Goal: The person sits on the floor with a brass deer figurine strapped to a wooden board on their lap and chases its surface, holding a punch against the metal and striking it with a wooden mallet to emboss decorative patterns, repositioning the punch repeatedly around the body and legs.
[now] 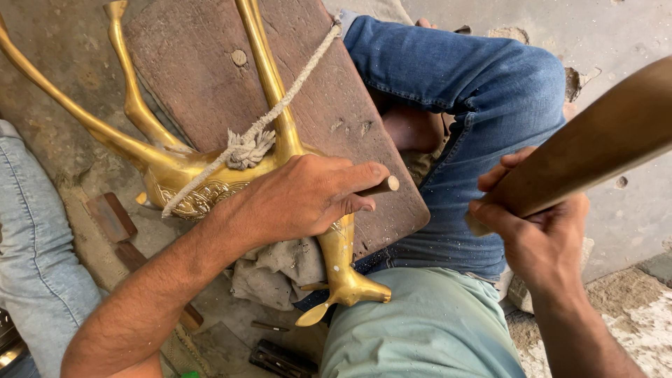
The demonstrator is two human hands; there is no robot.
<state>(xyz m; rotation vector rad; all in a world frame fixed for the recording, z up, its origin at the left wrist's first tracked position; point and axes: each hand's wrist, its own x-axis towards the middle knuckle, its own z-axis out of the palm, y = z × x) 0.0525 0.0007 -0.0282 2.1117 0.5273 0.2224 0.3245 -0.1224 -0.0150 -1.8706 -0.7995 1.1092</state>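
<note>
A shiny brass deer figure (175, 175) lies on its side across a worn wooden board (203, 70), tied down by a frayed rope (280, 105). Its head (346, 283) points toward me, its long legs away. My left hand (301, 196) rests on the figure's neck and is closed around a thin metal punch (381, 186), whose blunt end sticks out past my fingers. My right hand (539, 238) grips the handle of a brown wooden mallet (595, 140), raised to the right, apart from the punch.
My bent leg in blue jeans (483, 84) frames the board's right side, another denim leg (31, 252) lies at left. A grey cloth (273, 269) pads the figure's neck. Small metal tools (280, 357) and wooden blocks (112, 217) lie on the dusty concrete floor (616, 28).
</note>
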